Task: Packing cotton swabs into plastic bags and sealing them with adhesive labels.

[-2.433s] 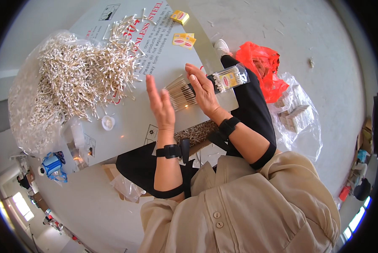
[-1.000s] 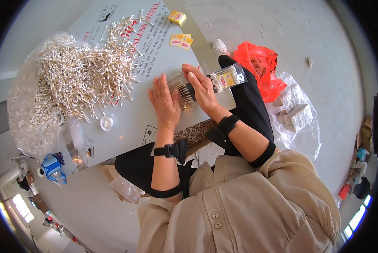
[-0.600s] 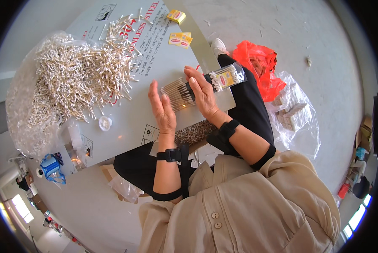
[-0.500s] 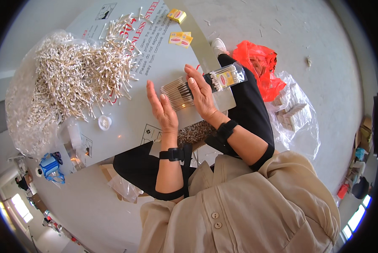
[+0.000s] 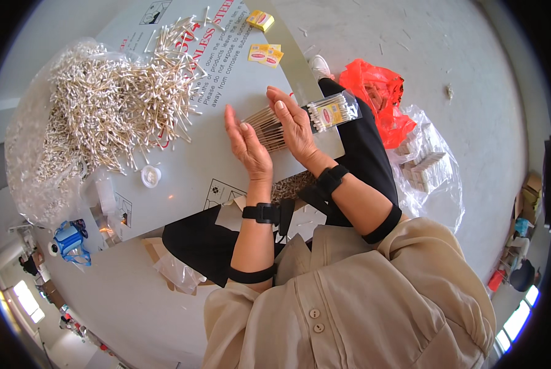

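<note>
A flat row of cotton swabs (image 5: 267,128) lies between my hands on the metal sheet tabletop. My left hand (image 5: 251,150) has its fingers stretched out along the left ends of the swabs. My right hand (image 5: 296,134), its fingers also straight, lies against their right ends and hides part of the row. Neither hand's fingers are wrapped round anything. Just beyond my right hand is a clear packet of swabs (image 5: 335,112) with a yellow label, reaching past the table edge above my leg.
A big pile of loose swabs (image 5: 115,98) spills from a clear bag on the left. Near it stands a small white round tub (image 5: 150,176). Yellow label cards (image 5: 266,55) and a yellow stack (image 5: 260,20) lie farther back. A red plastic bag (image 5: 374,92) is right of my leg.
My left hand has moved right and slightly away from me, closer to my right hand. Less of the swab row shows between them. The packet stays about where it was.
</note>
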Tool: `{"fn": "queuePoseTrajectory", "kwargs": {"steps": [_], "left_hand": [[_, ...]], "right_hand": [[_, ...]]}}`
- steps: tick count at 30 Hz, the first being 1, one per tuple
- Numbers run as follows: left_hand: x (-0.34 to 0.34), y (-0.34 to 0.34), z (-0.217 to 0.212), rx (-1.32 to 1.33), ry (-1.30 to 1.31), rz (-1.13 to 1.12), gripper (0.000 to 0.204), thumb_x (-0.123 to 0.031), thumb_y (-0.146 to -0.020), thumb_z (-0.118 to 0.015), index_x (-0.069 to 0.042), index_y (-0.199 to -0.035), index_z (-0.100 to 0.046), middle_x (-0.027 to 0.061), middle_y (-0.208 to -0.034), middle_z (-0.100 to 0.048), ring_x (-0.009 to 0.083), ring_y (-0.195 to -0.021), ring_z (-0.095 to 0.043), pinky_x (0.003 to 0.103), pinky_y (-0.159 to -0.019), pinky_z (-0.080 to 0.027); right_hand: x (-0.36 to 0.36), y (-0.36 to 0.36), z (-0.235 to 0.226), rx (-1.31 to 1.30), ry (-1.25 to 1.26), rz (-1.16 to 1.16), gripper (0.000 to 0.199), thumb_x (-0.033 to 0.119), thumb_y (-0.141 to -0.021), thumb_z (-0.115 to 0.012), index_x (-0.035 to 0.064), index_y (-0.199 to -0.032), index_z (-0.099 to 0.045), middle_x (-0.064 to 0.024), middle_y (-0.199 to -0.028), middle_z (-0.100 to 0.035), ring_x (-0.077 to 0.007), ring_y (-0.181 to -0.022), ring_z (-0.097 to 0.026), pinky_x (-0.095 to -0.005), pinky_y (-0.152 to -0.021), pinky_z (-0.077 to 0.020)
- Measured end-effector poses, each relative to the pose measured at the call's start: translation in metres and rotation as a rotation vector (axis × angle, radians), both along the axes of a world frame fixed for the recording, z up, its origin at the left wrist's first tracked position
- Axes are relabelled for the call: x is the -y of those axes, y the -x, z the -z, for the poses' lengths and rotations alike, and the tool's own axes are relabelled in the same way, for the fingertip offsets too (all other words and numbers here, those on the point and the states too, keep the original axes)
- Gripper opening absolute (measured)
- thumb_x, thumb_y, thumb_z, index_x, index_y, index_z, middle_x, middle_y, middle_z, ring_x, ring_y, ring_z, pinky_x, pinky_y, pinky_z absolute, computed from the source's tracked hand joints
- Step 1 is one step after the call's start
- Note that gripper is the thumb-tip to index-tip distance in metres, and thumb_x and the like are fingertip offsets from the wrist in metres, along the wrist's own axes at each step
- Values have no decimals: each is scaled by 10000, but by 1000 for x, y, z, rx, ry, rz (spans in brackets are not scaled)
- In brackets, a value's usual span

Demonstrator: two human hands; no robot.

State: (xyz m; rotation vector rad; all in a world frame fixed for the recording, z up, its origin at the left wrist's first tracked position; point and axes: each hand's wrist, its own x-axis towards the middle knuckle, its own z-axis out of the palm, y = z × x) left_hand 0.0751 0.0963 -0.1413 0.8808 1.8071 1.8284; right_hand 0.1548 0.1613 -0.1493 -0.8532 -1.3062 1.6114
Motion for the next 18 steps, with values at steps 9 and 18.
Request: {"fn": "queuePoseTrajectory", "kwargs": {"steps": [9, 18], "left_hand": [[24, 21, -6, -453, 178, 207, 818, -373, -832, -695, -13, -1466, -325, 197, -1521, -314, 348, -1419, -277, 452, -1162, -220], [28, 30, -5, -815, 410, 296, 991, -322, -667, -805, -46, -1473, -298, 208, -1540, -259, 395, -1428, -229, 492, -1157, -207]], "right_hand": [[-8, -28, -12, -124, 174, 18, 433, 265, -1043, -445, -58, -1322, -512, -134, -1355, -533, -202, -1274, -497, -323, -1102, -381], [23, -62, -20, -146, 212, 66, 415, 251, -1040, -454, -59, -1306, -529, -133, -1324, -551, -200, -1255, -516, -317, -1091, -393]]}}
